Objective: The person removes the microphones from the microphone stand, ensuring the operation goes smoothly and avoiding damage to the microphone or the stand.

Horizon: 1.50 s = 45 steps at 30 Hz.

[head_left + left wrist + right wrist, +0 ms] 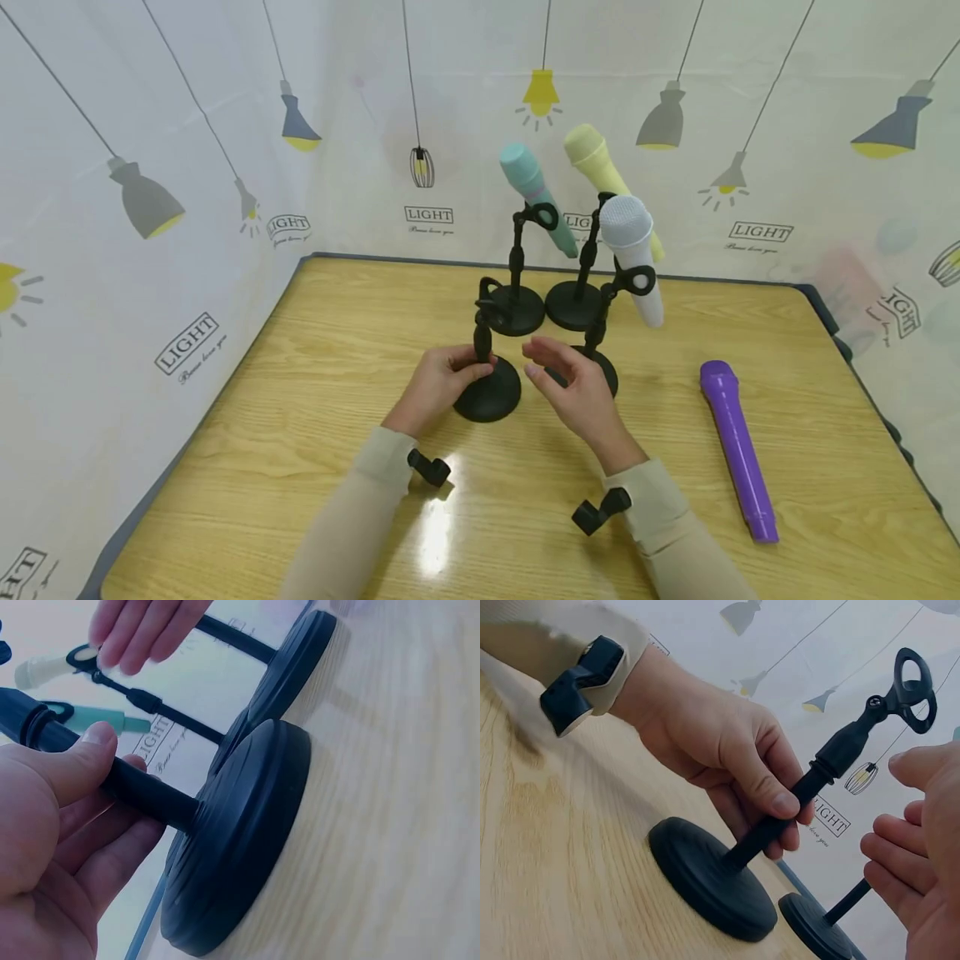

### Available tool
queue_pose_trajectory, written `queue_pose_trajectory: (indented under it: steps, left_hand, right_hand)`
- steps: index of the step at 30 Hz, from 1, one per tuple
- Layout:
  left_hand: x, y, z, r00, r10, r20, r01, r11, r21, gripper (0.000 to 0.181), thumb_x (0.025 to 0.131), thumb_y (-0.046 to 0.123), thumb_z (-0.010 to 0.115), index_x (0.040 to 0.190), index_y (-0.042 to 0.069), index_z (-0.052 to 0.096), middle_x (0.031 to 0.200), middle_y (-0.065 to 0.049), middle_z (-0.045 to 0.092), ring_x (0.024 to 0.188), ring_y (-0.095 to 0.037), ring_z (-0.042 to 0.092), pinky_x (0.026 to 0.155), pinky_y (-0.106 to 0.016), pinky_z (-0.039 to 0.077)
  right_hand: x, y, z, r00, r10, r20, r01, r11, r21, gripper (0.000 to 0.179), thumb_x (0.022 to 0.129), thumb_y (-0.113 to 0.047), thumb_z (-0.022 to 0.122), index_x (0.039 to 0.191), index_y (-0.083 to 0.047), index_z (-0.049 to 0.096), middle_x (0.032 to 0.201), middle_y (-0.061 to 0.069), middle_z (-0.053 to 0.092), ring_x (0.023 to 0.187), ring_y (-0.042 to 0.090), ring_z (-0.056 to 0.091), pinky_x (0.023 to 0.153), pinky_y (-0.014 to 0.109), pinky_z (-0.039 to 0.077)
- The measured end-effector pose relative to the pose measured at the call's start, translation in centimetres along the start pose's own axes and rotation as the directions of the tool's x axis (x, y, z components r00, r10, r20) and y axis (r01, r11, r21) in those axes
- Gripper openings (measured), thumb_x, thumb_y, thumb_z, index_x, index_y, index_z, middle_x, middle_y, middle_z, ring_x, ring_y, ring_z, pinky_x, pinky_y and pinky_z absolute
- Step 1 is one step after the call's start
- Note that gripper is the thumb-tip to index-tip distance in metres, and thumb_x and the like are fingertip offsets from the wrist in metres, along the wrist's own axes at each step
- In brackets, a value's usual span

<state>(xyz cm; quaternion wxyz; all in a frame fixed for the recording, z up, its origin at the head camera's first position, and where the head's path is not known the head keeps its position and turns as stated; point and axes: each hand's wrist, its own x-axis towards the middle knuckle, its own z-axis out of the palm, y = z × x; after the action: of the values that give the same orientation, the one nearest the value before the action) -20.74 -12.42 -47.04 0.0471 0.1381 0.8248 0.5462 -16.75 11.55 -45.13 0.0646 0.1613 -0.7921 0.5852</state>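
Observation:
My left hand (438,383) pinches the pole of a black microphone stand (489,402) between thumb and fingers, low down near its round base. The stand is upright, and its clip at the top (915,690) holds no microphone. My right hand (579,393) is held just right of that stand with fingers relaxed, touching nothing that I can see. Behind the right hand a second stand (604,371) carries a white microphone (628,227); the hand covers part of its base. A purple microphone (738,454) lies on the table further right.
Toward the back, one stand (517,312) holds a teal microphone (525,171) and another (576,307) a pale yellow microphone (592,154), both tilted. The wooden table (322,417) ends at a lamp-printed curtain (360,108) at the back and sides.

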Motion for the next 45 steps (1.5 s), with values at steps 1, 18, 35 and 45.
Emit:
queue_pose_trajectory:
  steps: [1,18,35,45]
  left_hand:
    - [0.1,0.0,-0.2,1.000,-0.008,-0.008,0.008,1.000,-0.004,0.022,0.102,0.023,0.077,0.119,0.009,0.083,0.119,-0.002,0.082,0.122,-0.022,0.075,0.107,-0.046,0.060]
    - [3.4,-2.5,-4.7,0.982,-0.058,-0.178,0.065,0.997,0.035,0.030,0.106,0.020,0.073,0.129,0.002,0.077,0.126,-0.015,0.080,0.126,-0.032,0.073,0.110,-0.050,0.058]
    - [6.3,-3.3,-9.7,0.954,-0.113,-0.279,0.166,0.970,0.176,0.031,0.108,0.021,0.070,0.131,0.000,0.076,0.128,-0.021,0.077,0.126,-0.039,0.072,0.110,-0.055,0.057]
    - [7.7,-3.9,-12.4,0.917,-0.153,-0.368,0.240,0.949,0.204,0.037,0.108,0.024,0.070,0.136,0.000,0.074,0.134,-0.023,0.075,0.128,-0.041,0.071,0.110,-0.056,0.057]
  right_hand:
    - [-0.1,0.0,-0.1,1.000,0.004,0.006,-0.004,1.000,-0.005,0.042,0.105,-0.014,0.072,0.144,0.000,0.064,0.141,0.016,0.073,0.132,0.034,0.070,0.115,0.050,0.053]
    - [-1.5,1.2,-1.7,0.999,0.033,0.037,-0.030,0.996,-0.089,0.037,0.107,-0.016,0.071,0.142,-0.003,0.068,0.141,0.015,0.073,0.129,0.034,0.071,0.110,0.053,0.057]
    - [-3.0,2.1,-3.0,0.999,0.038,0.015,-0.036,0.992,-0.119,0.036,0.107,-0.016,0.070,0.141,-0.004,0.069,0.139,0.015,0.073,0.130,0.035,0.070,0.110,0.053,0.057]
    - [-3.5,2.2,-3.4,1.000,0.018,-0.004,-0.018,0.993,-0.120,0.033,0.107,-0.012,0.069,0.139,-0.003,0.070,0.138,0.018,0.074,0.128,0.037,0.070,0.110,0.055,0.056]
